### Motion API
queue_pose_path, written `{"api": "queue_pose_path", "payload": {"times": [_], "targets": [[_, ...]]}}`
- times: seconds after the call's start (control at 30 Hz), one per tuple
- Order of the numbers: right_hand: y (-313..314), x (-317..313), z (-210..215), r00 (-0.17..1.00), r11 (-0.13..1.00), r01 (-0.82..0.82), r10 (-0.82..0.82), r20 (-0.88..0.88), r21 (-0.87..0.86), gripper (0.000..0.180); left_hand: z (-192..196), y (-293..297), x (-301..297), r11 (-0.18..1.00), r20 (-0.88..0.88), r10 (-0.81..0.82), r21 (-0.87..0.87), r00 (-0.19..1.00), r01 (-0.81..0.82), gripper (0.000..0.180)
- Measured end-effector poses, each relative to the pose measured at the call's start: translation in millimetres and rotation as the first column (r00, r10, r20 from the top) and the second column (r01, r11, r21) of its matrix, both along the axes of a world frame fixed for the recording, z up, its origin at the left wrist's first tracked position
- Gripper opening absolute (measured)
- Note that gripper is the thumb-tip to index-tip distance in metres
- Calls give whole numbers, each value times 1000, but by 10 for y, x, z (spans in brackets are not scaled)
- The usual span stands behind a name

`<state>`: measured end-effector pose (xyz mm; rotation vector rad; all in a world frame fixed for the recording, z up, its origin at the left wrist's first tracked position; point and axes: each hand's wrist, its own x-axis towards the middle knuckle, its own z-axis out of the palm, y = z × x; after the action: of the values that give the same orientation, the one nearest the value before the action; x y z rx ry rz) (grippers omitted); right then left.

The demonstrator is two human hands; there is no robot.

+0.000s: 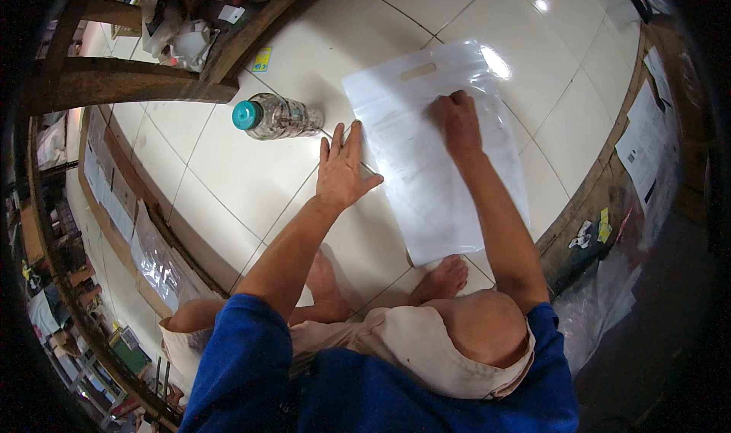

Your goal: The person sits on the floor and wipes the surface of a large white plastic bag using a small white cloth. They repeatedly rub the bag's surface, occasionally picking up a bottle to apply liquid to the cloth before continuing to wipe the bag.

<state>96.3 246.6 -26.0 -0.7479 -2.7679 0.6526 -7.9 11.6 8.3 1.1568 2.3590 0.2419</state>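
Observation:
A large whitish plastic bag (pixel 426 182) with a cut-out handle slot at its far end lies flat on the tiled floor. My left hand (pixel 342 167) is open, its fingers spread and a fingertip at the bag's left edge. On the upper right part of the bag, my right hand (pixel 459 125) is closed with the knuckles up; the fingers' undersides are hidden, so I cannot make out what they hold. To the left of the bag, a clear jar (pixel 293 118) with a teal lid lies on its side, and its contents look brownish and pinkish.
A wooden bench (pixel 152 83) with cloths and plastic on it stands at the far left. Cardboard with printed sheets (pixel 638 148) lines the right side, beside crumpled clear plastic (pixel 601 304). A yellow label (pixel 262 58) lies near the bench. My bare feet (pixel 442 279) are close to the bag's near edge.

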Motion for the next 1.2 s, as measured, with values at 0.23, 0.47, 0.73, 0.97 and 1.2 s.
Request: {"api": "queue_pose_path", "payload": {"times": [0.23, 0.47, 0.73, 0.97, 1.2], "targets": [[-948, -310, -193, 944, 944, -328, 326, 51, 45, 20, -72, -3, 2, 999, -46, -39, 1, 998, 39, 118], [278, 155, -253, 940, 865, 317, -342, 3, -389, 19, 18, 45, 25, 998, -25, -33, -48, 999, 32, 115], [34, 275, -410, 994, 1000, 2, 1, -107, 28, 15, 51, 105, 36, 996, -12, -22, -91, 1000, 20, 116], [-322, 309, -334, 993, 1000, -8, 9, -116, 7, 19, 38, 102, 49, 992, -49, -33, -126, 998, 27, 118], [583, 598, 71, 950, 945, 309, -313, -20, -103, 15, 66, 122, 37, 988, -45, -28, -153, 999, 21, 117]]}}
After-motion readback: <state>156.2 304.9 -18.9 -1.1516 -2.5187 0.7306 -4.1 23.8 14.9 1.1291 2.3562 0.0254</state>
